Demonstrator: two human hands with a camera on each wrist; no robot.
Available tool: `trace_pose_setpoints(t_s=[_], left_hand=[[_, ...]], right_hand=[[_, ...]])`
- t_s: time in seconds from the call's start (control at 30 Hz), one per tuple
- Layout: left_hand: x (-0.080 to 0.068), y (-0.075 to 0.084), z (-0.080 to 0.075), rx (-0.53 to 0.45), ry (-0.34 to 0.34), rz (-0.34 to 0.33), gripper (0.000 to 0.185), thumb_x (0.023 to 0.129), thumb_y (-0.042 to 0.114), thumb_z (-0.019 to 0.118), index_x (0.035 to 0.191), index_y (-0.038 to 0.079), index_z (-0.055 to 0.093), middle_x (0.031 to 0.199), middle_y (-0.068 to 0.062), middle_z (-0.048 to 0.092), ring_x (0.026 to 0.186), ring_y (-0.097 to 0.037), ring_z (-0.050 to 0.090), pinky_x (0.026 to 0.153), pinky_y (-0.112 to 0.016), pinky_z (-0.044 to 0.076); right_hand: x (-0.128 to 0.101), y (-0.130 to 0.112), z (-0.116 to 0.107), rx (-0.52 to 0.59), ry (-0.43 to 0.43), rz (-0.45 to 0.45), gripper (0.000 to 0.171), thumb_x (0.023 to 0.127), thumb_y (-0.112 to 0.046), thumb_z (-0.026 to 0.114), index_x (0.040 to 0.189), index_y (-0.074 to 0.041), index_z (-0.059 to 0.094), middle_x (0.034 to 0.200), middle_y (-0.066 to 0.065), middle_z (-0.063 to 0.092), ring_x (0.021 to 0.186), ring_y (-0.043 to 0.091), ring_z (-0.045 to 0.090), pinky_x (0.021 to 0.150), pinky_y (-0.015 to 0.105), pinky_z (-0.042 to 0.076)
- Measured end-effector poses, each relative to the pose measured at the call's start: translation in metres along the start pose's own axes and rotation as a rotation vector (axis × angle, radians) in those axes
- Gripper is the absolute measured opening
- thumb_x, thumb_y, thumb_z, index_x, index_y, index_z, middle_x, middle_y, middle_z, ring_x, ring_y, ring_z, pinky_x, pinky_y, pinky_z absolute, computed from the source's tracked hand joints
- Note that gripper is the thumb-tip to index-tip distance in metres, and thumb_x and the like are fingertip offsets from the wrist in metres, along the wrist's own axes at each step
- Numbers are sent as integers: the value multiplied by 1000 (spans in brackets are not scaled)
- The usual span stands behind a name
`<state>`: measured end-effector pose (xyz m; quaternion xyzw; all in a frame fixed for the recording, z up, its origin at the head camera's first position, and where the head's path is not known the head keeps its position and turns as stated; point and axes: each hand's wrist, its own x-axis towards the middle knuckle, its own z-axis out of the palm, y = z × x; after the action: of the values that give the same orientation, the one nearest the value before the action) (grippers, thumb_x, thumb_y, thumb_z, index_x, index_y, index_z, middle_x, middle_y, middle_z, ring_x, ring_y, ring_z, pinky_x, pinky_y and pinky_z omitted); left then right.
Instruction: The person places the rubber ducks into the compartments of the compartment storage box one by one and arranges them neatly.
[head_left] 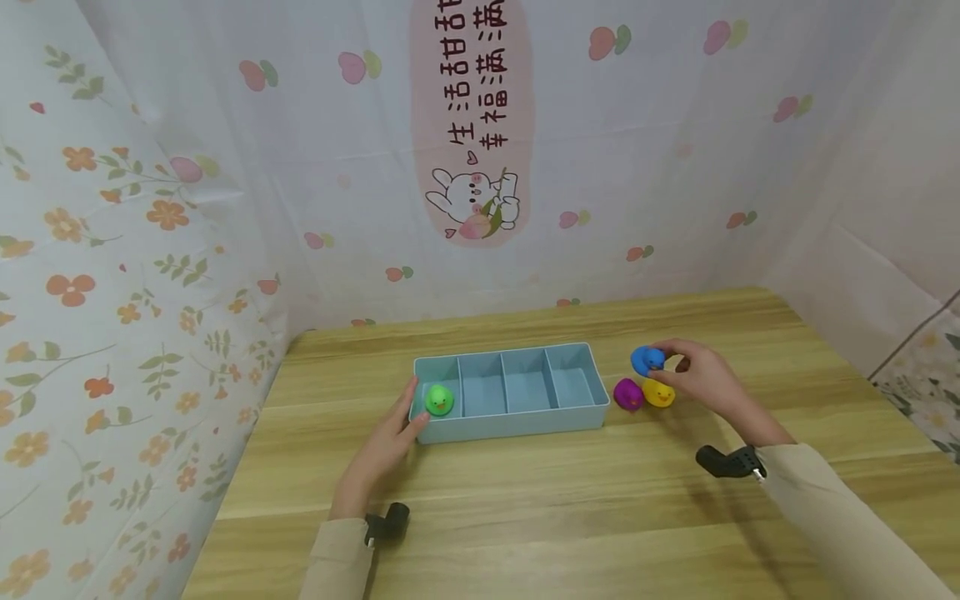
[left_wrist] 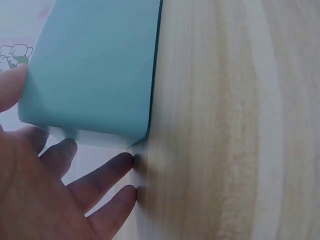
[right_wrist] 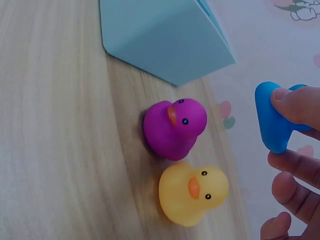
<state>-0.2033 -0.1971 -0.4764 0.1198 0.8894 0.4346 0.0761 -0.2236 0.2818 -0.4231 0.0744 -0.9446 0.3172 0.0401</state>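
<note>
1. My right hand [head_left: 701,379] pinches a blue duck [head_left: 647,360] with my thumb and fingers [right_wrist: 295,105] curled round it. The duck is up off the table [head_left: 525,492], just right of the tray [head_left: 517,421].
2. The blue duck is small, smooth and bright blue. From my wrist I only see its side [right_wrist: 272,120], so I cannot see its face.
3. Below it sit a purple duck [right_wrist: 175,127] and a yellow duck [right_wrist: 192,195], close together. Each has an orange beak and little dark eyes.
4. My left hand [head_left: 382,446] rests flat against the left end of the tray, fingers [left_wrist: 100,175] straight and apart.
5. The tray is light blue with four boxes in a row. A green duck [head_left: 439,400] sits in the box on the far left.
</note>
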Motion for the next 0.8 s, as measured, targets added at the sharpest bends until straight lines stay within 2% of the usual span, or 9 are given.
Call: trace_pose_setpoints(t_s=[0.33, 0.43, 0.8], left_hand=[[0, 3, -1, 8, -14, -5, 68, 102, 37, 43, 156, 19, 5, 163, -7, 9, 149, -31, 11, 121, -51, 13], [0, 4, -2, 9, -12, -6, 67, 102, 35, 43, 156, 18, 6, 163, -8, 9, 149, -31, 12, 121, -51, 13], [-1, 3, -1, 22, -12, -1, 69, 101, 41, 43, 156, 20, 5, 163, -7, 10, 149, -31, 13, 121, -50, 15]], right_hand=[[6, -8, 2, 26, 6, -28, 45, 86, -24, 71, 123, 0, 60, 107, 21, 62, 70, 19, 49, 50, 23, 42], [7, -11, 2, 25, 6, -33, 45, 86, -25, 72, 123, 0, 60, 107, 21, 62, 71, 20, 49, 51, 23, 42], [15, -14, 9, 21, -5, -60, 43, 86, -25, 72, 121, -1, 62, 107, 20, 63, 74, 21, 49, 58, 22, 42]])
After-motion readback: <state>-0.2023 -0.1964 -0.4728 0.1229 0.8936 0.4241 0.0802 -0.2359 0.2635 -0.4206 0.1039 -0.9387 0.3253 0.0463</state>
